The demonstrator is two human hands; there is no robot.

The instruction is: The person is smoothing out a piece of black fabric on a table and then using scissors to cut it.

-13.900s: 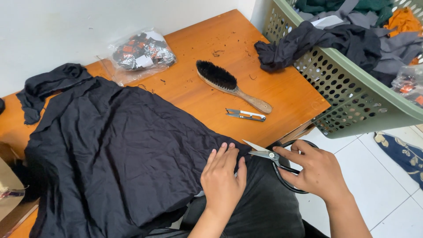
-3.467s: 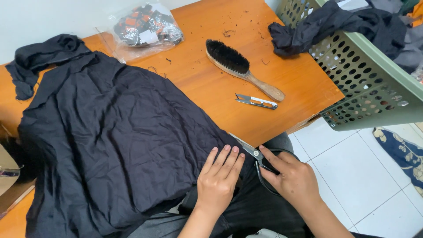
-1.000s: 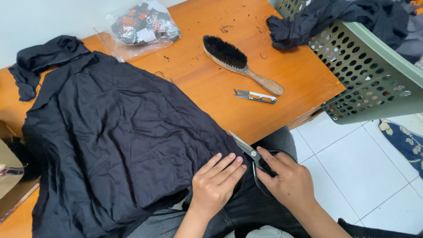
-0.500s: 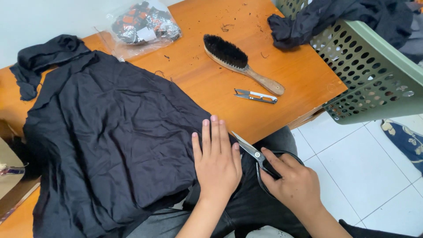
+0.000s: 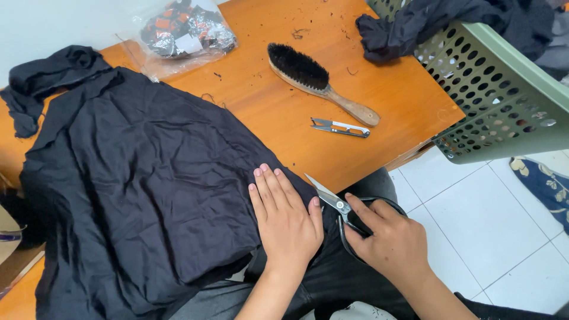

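Unmoved, left hand (image 5: pixel 285 220) flat on black cloth (image 5: pixel 136 184); right fingers (image 5: pixel 363 217) grip scissors (image 5: pixel 347 211) over orange table (image 5: pixel 308 148).

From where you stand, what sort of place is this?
Probably a small home sewing or garment-finishing corner: black cloth spread on a wooden table, scissors in the right hand, thread snips, and a basket of clothes.

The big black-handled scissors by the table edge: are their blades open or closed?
Closed, as far as shows: the black-handled steel scissors present one narrow point, with no gap between blades, gripped in the right hand.
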